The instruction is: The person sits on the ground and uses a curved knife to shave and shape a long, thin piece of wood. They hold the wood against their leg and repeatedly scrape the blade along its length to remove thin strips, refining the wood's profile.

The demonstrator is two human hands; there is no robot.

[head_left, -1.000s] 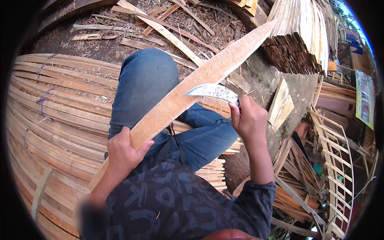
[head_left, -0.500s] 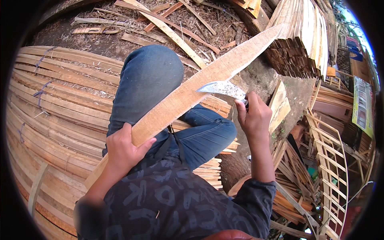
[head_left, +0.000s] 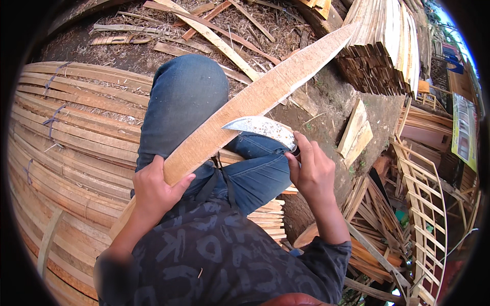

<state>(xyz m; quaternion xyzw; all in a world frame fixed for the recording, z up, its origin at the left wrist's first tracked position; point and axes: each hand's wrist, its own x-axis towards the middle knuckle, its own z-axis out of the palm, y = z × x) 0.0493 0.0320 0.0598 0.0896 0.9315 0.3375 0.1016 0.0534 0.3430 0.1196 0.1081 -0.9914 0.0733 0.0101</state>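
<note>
1. The long wooden slat (head_left: 255, 102) lies across the person's lap. It runs from low on the left, over the blue-jeaned knee (head_left: 184, 97), up to its pointed tip at the top right.
2. The left hand (head_left: 155, 191) grips the low end of the slat. Its fingers are curled around the edge and the thumb presses on the flat face.
3. The right hand (head_left: 311, 171) is closed tight on the handle of a curved knife (head_left: 260, 127). The handle is mostly hidden inside the fist.
4. The knife blade lies flat against the lower edge of the slat, near its middle, with its tip pointing left.
5. A second ago the blade sat a bit higher up the slat. Now it is a little lower along the edge, closer to the body. The left hand has kept its grip in the same spot.
6. So the blade looks like it is being pulled along the edge to shave it. I cannot see any fresh shavings coming off, so that is only a guess.
7. On the left are bundles of thin bent slats (head_left: 71, 143), tied and stacked.
8. Above the knee, loose wood scraps (head_left: 214, 30) lie on the dirt.
9. At the top right is a neat stack of cut boards (head_left: 388, 51).
10. On the right stand wooden frames (head_left: 423, 204) that look like ladders.
</note>
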